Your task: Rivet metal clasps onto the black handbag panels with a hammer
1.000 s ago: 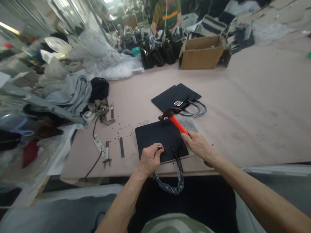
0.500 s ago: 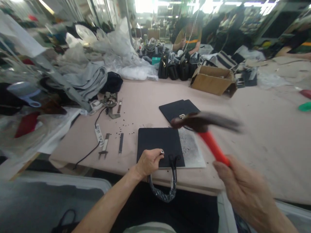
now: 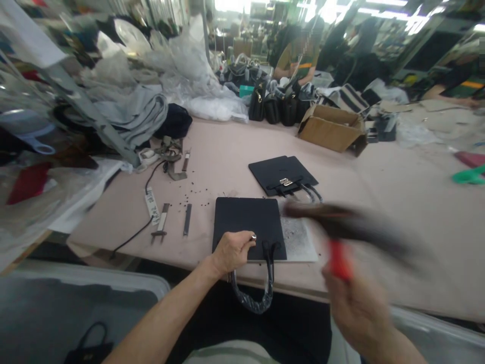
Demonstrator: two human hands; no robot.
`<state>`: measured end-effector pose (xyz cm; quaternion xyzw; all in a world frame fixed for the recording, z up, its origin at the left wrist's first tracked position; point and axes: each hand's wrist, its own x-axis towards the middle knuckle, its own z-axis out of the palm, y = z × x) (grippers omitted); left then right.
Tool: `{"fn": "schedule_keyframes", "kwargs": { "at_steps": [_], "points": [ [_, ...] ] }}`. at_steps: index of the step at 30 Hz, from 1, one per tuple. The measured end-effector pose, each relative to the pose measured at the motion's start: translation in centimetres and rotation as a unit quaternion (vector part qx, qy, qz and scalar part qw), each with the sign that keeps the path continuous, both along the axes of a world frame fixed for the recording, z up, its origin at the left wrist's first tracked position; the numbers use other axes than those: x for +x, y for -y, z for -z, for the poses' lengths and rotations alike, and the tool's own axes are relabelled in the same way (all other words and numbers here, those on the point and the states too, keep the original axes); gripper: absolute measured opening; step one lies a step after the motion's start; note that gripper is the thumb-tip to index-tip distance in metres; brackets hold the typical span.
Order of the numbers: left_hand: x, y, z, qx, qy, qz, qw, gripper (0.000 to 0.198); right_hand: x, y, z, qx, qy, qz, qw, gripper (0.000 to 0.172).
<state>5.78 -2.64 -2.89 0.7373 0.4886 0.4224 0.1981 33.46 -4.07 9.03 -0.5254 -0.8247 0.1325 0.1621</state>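
Observation:
A black bag panel (image 3: 246,217) lies on a speckled whitish slab (image 3: 301,240) near the table's front edge. Its plastic-wrapped handle (image 3: 257,304) hangs over that edge. My left hand (image 3: 234,250) rests on the panel's lower part, its fingers pinched round a small metal punch (image 3: 253,237) held upright. To the right, my right hand (image 3: 354,298) is wrapped round the red grip of a hammer (image 3: 348,227). The hammer's dark head is raised above the slab's right side and smeared by motion.
Behind the slab lie more black panels (image 3: 284,169) with a metal clasp. Metal strips (image 3: 187,220) and a corded tag (image 3: 151,206) are at left. Farther back are a cardboard box (image 3: 329,132), black bags (image 3: 288,106), plastic wrap and a seated person (image 3: 303,60).
My right hand has moved slightly left and down with the hammer, whose head has shifted right and lower. The view has shifted a little. My left hand keeps its pinch.

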Motion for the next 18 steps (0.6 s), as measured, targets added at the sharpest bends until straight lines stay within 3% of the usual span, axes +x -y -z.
{"fn": "schedule_keyframes", "kwargs": {
  "at_steps": [4,8,13,16,18],
  "points": [
    [0.0,0.1,0.2,0.003,-0.011,-0.010,1.000,0.013,-0.8,-0.3,0.1,-0.040,0.009,-0.021,0.999,0.037],
    [0.0,0.1,-0.1,-0.014,-0.008,-0.002,1.000,0.014,0.3,-2.0,0.7,-0.114,-0.080,0.068,0.988,0.043],
    [-0.1,0.2,-0.5,-0.024,0.000,0.012,1.000,0.012,4.3,-4.7,5.9,-0.268,-0.225,0.274,0.896,0.043],
    [-0.2,0.2,-0.6,-0.015,-0.006,0.012,1.000,0.013,6.7,-6.3,8.4,-0.229,-0.128,0.344,0.902,0.034],
    [-0.2,0.3,-0.7,-0.017,-0.012,0.011,1.000,0.014,7.0,-6.8,9.0,-0.134,-0.038,0.339,0.930,0.027]
  ]
}}
